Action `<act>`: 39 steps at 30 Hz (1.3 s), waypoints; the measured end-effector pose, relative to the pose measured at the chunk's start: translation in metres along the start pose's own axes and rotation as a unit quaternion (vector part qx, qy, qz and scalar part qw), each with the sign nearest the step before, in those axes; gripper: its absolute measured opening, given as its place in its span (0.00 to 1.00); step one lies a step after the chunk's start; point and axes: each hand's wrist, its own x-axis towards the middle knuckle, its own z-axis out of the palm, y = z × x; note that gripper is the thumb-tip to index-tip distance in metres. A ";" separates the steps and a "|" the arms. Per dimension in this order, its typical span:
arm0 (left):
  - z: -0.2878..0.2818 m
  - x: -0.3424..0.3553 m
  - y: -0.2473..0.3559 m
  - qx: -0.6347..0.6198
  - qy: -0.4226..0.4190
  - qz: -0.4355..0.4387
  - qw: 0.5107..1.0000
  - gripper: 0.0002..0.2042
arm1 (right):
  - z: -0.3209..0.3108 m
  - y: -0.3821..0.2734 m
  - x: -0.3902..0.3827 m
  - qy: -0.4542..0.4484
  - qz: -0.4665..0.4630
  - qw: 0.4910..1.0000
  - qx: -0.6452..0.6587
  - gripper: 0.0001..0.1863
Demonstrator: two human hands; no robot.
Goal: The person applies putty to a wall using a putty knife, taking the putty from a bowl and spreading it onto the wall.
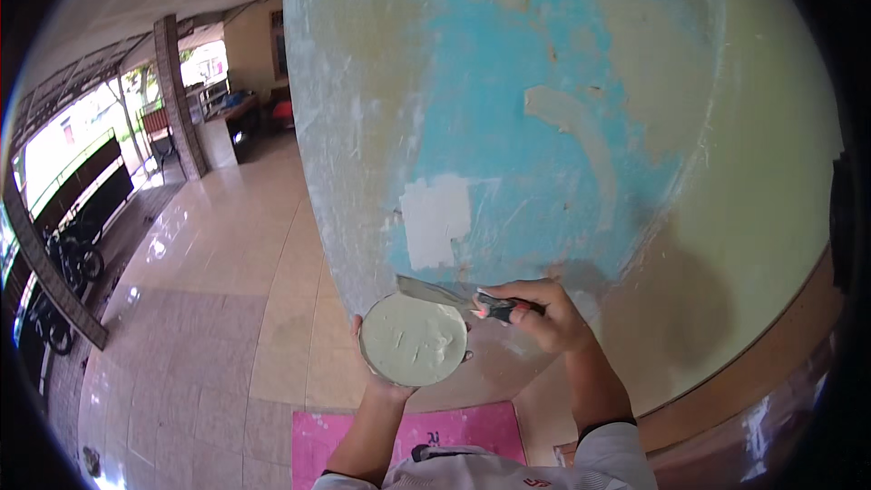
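Note:
My left hand holds a round tub from below, with fingers wrapped around its sides. Grey-green putty fills it, its surface marked by a few dents. Closed around a dark handle, my right hand grips a putty knife. The blade points left, just above the tub's far rim. Ahead stands a wall with blue paint showing between grey and pale smeared areas. A whitish patch lies on it beyond the blade, and a curved grey streak runs farther right.
Under my arms a pink mat lies on the tiled floor. Along the wall's lower right runs a brown baseboard. Off to the left are a pillar, a gate and a parked motorcycle.

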 end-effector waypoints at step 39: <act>-0.006 -0.011 0.026 -0.038 -0.085 0.035 0.995 0.49 | -0.124 -0.059 0.178 0.431 -0.243 0.649 -0.579 0.26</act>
